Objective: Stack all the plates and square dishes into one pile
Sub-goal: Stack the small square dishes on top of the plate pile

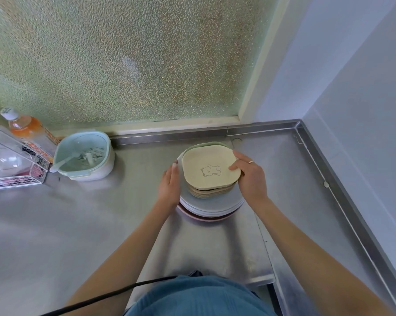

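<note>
One pile stands on the steel counter. At the bottom lie round plates (211, 207), white ones over a pink one. On them sits a stack of square dishes (209, 169); the top dish is cream with a bear drawing, and a green rim shows behind it. My left hand (169, 184) lies flat against the left edge of the round plates, fingers straight. My right hand (249, 176) rests on the right edge of the top square dish, fingers curled over its rim, a ring on one finger.
A pale green strainer bowl (85, 156) with a white utensil stands to the left. Further left are a wire rack (16, 165) and an orange-liquid bottle (23, 124). Frosted glass rises behind; a raised steel rim (329, 179) borders the counter on the right.
</note>
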`<action>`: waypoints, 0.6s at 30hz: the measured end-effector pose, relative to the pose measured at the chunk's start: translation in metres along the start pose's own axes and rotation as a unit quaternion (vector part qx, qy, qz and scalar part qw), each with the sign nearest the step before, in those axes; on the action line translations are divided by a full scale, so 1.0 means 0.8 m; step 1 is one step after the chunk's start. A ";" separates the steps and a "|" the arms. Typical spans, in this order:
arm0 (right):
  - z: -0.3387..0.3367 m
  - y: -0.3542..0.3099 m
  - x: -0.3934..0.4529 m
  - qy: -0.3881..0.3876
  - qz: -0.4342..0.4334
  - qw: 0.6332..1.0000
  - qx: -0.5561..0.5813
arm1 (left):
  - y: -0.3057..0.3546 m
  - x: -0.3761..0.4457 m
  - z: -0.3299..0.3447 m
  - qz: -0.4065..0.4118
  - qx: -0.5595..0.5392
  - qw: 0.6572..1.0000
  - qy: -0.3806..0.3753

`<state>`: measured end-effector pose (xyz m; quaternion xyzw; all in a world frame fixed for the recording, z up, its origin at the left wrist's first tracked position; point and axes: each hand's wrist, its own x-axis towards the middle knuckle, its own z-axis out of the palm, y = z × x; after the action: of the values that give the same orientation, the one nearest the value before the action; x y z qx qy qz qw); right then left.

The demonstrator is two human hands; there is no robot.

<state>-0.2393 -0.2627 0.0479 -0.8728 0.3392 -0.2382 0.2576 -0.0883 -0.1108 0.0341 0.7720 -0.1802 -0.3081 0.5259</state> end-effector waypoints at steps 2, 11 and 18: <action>-0.002 0.002 -0.001 0.006 -0.008 1.000 0.008 | 0.017 0.000 0.005 0.007 -0.026 1.000 -0.015; 0.001 -0.005 -0.004 -0.013 0.021 1.000 0.008 | 0.031 0.005 0.016 0.015 0.062 0.998 -0.023; 0.009 0.001 -0.008 0.004 0.013 0.999 0.037 | 0.028 -0.004 0.028 0.027 0.080 0.996 0.001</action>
<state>-0.2393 -0.2566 0.0407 -0.8573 0.3423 -0.2509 0.2915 -0.1049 -0.1330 0.0495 0.8066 -0.2244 -0.2778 0.4711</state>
